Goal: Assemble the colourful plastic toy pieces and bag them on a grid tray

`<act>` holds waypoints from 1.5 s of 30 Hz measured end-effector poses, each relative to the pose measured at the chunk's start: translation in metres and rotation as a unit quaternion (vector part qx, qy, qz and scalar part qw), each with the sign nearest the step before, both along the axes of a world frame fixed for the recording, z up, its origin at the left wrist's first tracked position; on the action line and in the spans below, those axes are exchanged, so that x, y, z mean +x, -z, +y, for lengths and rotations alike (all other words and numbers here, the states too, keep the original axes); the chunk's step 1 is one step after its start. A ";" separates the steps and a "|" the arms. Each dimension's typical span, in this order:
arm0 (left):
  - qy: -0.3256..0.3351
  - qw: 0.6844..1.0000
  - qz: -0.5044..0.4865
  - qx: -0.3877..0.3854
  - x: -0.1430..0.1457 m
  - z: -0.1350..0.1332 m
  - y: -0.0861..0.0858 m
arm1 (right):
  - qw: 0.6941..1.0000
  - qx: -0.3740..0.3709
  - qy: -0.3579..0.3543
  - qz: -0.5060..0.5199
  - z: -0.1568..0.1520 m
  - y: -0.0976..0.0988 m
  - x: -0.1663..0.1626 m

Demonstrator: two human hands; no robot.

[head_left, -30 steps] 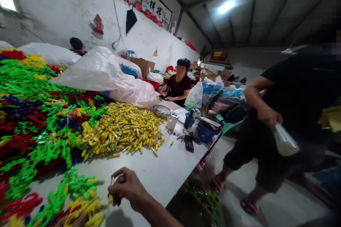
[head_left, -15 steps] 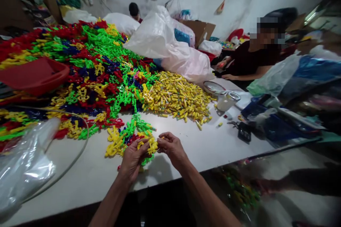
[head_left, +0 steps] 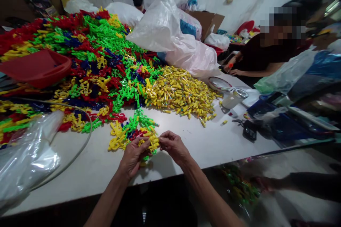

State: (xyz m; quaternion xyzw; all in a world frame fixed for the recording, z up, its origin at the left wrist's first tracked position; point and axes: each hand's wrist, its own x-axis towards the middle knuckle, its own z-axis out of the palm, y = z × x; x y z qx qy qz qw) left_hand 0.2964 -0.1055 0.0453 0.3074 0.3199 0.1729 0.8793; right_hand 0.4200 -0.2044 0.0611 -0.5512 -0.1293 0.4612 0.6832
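Note:
My left hand [head_left: 134, 156] is closed on a yellow plastic toy figure [head_left: 153, 142], above the front part of the white table. My right hand [head_left: 174, 146] is closed in a pinch at the right end of this figure. Whatever sits between its fingertips is hidden or too small to make out. Just behind and left of my hands lies a small heap of yellow, green and red toy pieces [head_left: 117, 136]. Farther back is a pile of short yellow tubes with clear parts [head_left: 183, 92].
A large mound of coloured toy figures [head_left: 93, 42] and a red scoop-like tray [head_left: 37, 69] fill the left. Clear plastic bags [head_left: 34, 159] lie front left. A jar [head_left: 234, 98], keys [head_left: 249, 130] and a blue basket [head_left: 277, 124] stand right. A person [head_left: 266, 53] sits across.
My view has shifted slightly, so the scene sits a little farther right. My right fingertips have come closer to the yellow figure. My left hand keeps its hold.

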 end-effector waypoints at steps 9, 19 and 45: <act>0.023 0.999 -0.031 -0.028 0.000 0.001 0.008 | 0.999 0.001 -0.040 -0.015 -0.001 -0.001 0.003; 0.031 0.998 -0.047 -0.004 -0.007 0.010 0.005 | 0.998 0.010 -0.053 0.021 0.006 0.005 0.000; -0.025 0.904 0.127 0.408 0.004 0.063 0.004 | 0.984 -0.060 -0.006 -0.167 0.030 0.014 0.014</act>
